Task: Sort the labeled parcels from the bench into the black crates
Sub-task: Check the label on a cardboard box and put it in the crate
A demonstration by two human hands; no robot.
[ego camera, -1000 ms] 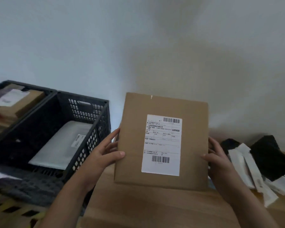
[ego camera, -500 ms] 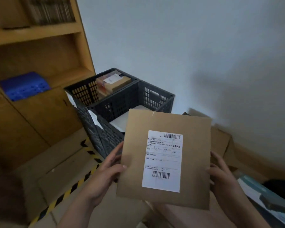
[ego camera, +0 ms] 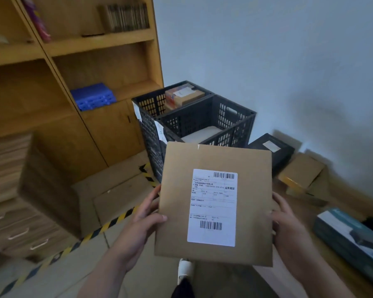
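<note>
A flat brown cardboard parcel (ego camera: 177, 211) with a white barcode label is held upright in front of me. My left hand (ego camera: 142, 224) grips its left edge and my right hand (ego camera: 289, 226) grips its right edge. Beyond it stand two black crates side by side. The nearer crate (ego camera: 237, 123) holds a flat white parcel (ego camera: 202, 133). The farther crate (ego camera: 151, 102) holds a labeled brown box (ego camera: 184, 96). The parcel hides the nearer crate's front corner.
A wooden shelf unit (ego camera: 73, 108) with a blue tray (ego camera: 93, 98) rises at left. Yellow-black floor tape (ego camera: 108, 224) runs across flattened cardboard. On the bench at right lie a black parcel (ego camera: 271, 149), a brown box (ego camera: 302, 173) and a teal box (ego camera: 349, 233).
My view has swung left and pulled back from the bench, bringing the shelf and both crates into view. The parcel stays held in both hands.
</note>
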